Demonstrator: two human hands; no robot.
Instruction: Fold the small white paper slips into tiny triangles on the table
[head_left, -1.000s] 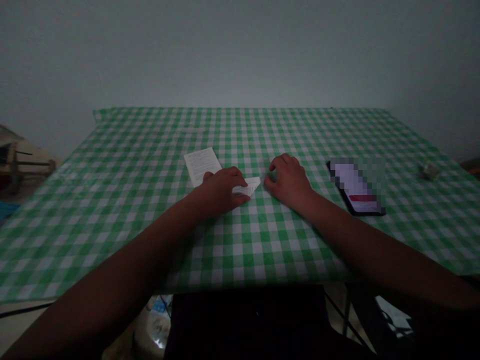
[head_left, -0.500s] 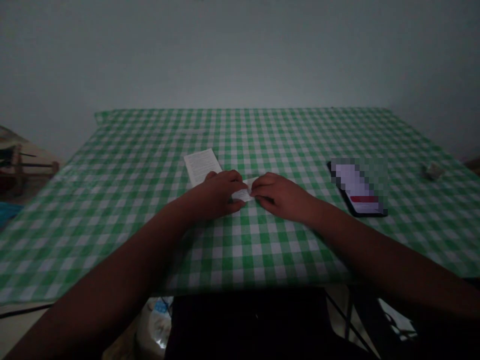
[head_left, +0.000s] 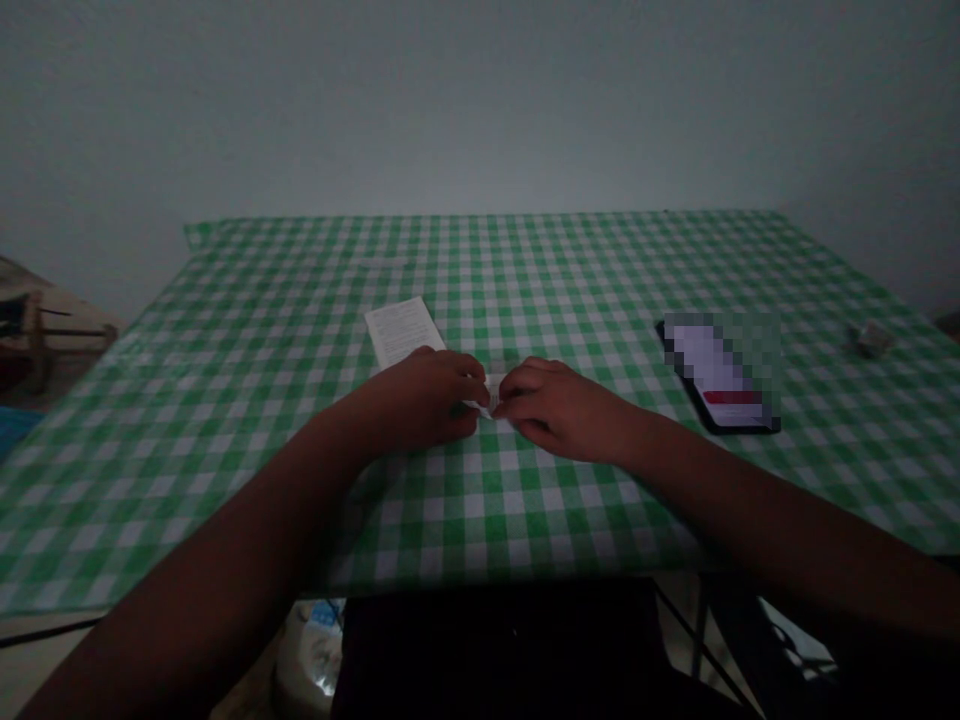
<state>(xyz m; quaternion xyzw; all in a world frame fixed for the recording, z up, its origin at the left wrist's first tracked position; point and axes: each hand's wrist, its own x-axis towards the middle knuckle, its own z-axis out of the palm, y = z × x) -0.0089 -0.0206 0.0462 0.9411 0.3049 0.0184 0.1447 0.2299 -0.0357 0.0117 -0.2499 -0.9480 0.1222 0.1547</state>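
Observation:
Between my two hands is a small piece of white printed paper, bent or folded, low over the checked tablecloth. My left hand pinches its left side, with the fingers curled. On its right side, my right hand grips it between thumb and fingertips. Most of the paper is hidden by the fingers. Just beyond my left hand lies a printed booklet or stack of sheets, its near end covered by that hand.
A green and white checked tablecloth covers the table. To the right lies a phone with its screen lit and partly blurred. A small crumpled object sits farther right. Behind the table rises a plain wall.
Both hands have moved slightly nearer to me with the paper. Less of the paper shows now, and it looks more folded between the fingers. The booklet and phone stay in place.

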